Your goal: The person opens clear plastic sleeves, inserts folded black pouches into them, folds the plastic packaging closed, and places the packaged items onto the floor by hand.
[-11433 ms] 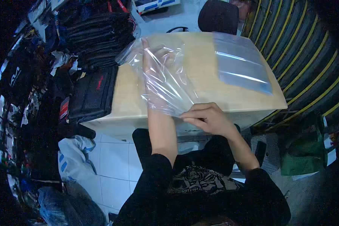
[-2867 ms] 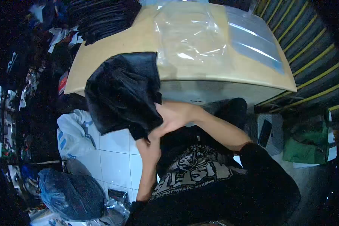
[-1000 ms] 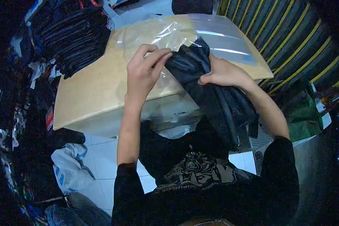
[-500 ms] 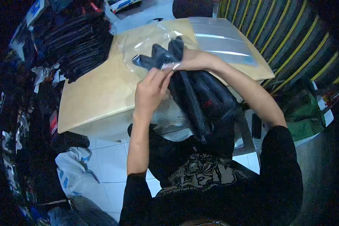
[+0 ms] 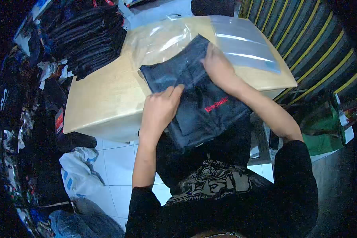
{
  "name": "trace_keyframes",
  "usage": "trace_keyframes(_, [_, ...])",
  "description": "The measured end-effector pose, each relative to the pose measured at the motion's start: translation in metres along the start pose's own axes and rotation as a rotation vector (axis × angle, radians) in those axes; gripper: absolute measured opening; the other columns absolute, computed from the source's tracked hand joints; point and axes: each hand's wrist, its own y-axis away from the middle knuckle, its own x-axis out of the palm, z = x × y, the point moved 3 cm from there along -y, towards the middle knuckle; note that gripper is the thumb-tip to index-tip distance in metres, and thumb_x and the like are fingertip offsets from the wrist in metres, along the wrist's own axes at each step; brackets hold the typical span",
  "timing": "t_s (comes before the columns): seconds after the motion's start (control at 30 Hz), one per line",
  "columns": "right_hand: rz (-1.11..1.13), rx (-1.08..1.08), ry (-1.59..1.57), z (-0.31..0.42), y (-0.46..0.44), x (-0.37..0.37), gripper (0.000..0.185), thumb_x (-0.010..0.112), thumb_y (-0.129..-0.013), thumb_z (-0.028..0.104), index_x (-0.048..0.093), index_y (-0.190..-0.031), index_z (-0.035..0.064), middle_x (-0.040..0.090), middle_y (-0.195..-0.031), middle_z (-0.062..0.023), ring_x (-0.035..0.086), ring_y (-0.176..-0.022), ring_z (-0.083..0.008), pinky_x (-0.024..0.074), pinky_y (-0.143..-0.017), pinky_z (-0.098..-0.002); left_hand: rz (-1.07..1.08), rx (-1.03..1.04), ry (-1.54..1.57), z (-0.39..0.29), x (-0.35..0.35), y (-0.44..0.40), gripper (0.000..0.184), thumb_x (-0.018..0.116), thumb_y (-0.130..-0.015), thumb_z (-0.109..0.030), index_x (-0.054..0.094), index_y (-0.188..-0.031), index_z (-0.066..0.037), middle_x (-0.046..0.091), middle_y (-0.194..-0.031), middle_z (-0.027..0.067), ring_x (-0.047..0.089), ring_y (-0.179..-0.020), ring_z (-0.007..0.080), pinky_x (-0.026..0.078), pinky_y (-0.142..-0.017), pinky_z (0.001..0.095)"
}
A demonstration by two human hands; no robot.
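Observation:
A black fabric bag [image 5: 202, 115] with red ViewSonic lettering lies across the near edge of the wooden table [image 5: 103, 99], its upper end inside or under clear plastic; which of the two I cannot tell. My left hand [image 5: 160, 109] pinches the plastic and fabric at the bag's left part. On the bag's upper right edge rests my right hand [image 5: 220, 69], blurred, its finger shape unclear. Behind the bag lies a crinkled clear plastic bag [image 5: 158, 41]. Flat clear plastic sleeves [image 5: 246, 47] are at the table's right.
A stack of folded black bags [image 5: 91, 41] stands at the table's back left. Striped black and yellow material [image 5: 305, 51] is beyond the right edge. A white plastic bag [image 5: 77, 170] sits on the floor at left, a green bag [image 5: 321, 127] at right.
The bunched black bag has been spread flatter, and its red lettering now faces up in full. My right hand has moved right to the bag's upper right edge; my left hand is slightly lower.

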Motion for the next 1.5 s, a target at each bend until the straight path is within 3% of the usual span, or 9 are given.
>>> trace_keyframes(0.13, [-0.041,-0.314,0.492,0.002,0.023,0.005,0.050,0.049,-0.089,0.013,0.034,-0.125,-0.0176,0.030,-0.133,-0.0383,0.039,-0.122,-0.0428,0.0379,-0.099,-0.0425,-0.024,-0.091,0.066,0.016,0.032,0.016,0.016,0.061,-0.079,-0.009,0.062,-0.095,-0.010,0.058,-0.073,0.0081,0.061,-0.063,0.0281,0.049,-0.054,0.0378])
trace_keyframes(0.27, [-0.008,-0.756,0.214,0.006,0.061,-0.023,0.041,0.050,-0.088,0.010,0.044,-0.124,-0.0089,0.044,-0.130,-0.0275,0.040,-0.125,-0.0376,0.0400,-0.099,-0.0406,-0.025,-0.123,0.116,0.015,0.036,0.021,0.017,0.062,-0.080,-0.009,0.064,-0.096,-0.011,0.056,-0.072,0.0084,0.059,-0.062,0.0288,0.048,-0.055,0.0387])
trace_keyframes(0.33, [0.423,-0.697,-0.227,0.010,0.095,-0.048,0.038,0.059,-0.084,0.012,0.054,-0.119,-0.0008,0.056,-0.121,-0.0179,0.053,-0.114,-0.0323,0.0459,-0.093,-0.0394,-0.012,-0.132,0.094,0.014,0.039,0.016,0.018,0.064,-0.080,-0.008,0.067,-0.097,-0.011,0.057,-0.072,0.0098,0.059,-0.062,0.0296,0.047,-0.055,0.0383])
trace_keyframes(0.47, [-0.072,0.093,-0.375,-0.040,0.153,-0.088,0.053,0.072,-0.075,0.028,0.055,-0.119,0.0037,0.057,-0.119,-0.0143,0.054,-0.114,-0.0242,0.0491,-0.085,-0.0331,-0.071,-0.127,0.157,0.015,0.044,0.015,0.017,0.064,-0.079,-0.008,0.068,-0.095,-0.011,0.056,-0.072,0.0091,0.058,-0.061,0.0283,0.047,-0.055,0.0375])
trace_keyframes(0.57, [-0.040,0.752,-1.269,-0.087,0.242,-0.020,0.074,0.067,-0.083,0.030,0.029,-0.140,0.0025,0.044,-0.134,-0.0144,0.045,-0.122,-0.0246,0.0459,-0.091,-0.0396,-0.091,-0.093,0.132,0.012,0.043,0.014,0.016,0.065,-0.078,-0.007,0.066,-0.093,-0.010,0.054,-0.070,0.0081,0.057,-0.059,0.0267,0.046,-0.055,0.0365])
trace_keyframes(0.77, [-0.140,0.778,-2.143,-0.024,0.221,0.011,0.049,0.055,-0.091,0.017,0.035,-0.134,0.0018,0.057,-0.118,-0.0120,0.064,-0.094,-0.0204,0.0595,-0.068,-0.0344,-0.125,0.077,0.123,0.006,0.039,0.007,0.020,0.071,-0.074,-0.012,0.066,-0.094,-0.009,0.049,-0.062,0.0054,0.055,-0.054,0.0213,0.043,-0.050,0.0334])
trace_keyframes(1.0, [-0.189,0.766,-1.384,-0.003,0.178,-0.059,0.044,0.060,-0.086,0.005,0.042,-0.126,0.0007,0.062,-0.103,-0.0098,0.065,-0.080,-0.0159,0.0552,-0.057,-0.0251,-0.138,0.278,0.116,-0.032,0.024,-0.006,0.025,0.072,-0.074,-0.010,0.065,-0.097,-0.006,0.043,-0.058,0.0041,0.050,-0.050,0.0175,0.040,-0.048,0.0312])
trace_keyframes(1.17, [-0.200,0.433,-0.587,0.001,0.146,-0.070,0.057,0.069,-0.077,0.017,0.044,-0.126,0.0001,0.061,-0.103,-0.0277,0.061,-0.095,-0.0405,0.0505,-0.080,-0.0398,-0.227,0.348,0.135,-0.052,0.020,-0.004,0.032,0.072,-0.073,-0.007,0.064,-0.103,-0.002,0.040,-0.058,0.0015,0.044,-0.046,0.0148,0.037,-0.044,0.0285])
trace_keyframes(1.5, [-0.165,0.736,-2.103,0.014,0.140,-0.019,0.029,0.055,-0.089,0.005,0.052,-0.116,-0.0009,0.062,-0.109,-0.0103,0.061,-0.098,-0.0207,0.0518,-0.081,-0.0356,-0.189,0.259,0.218,-0.048,0.017,0.005,0.031,0.067,-0.073,-0.002,0.061,-0.103,-0.001,0.046,-0.065,0.0055,0.053,-0.054,0.0200,0.047,-0.052,0.0310])
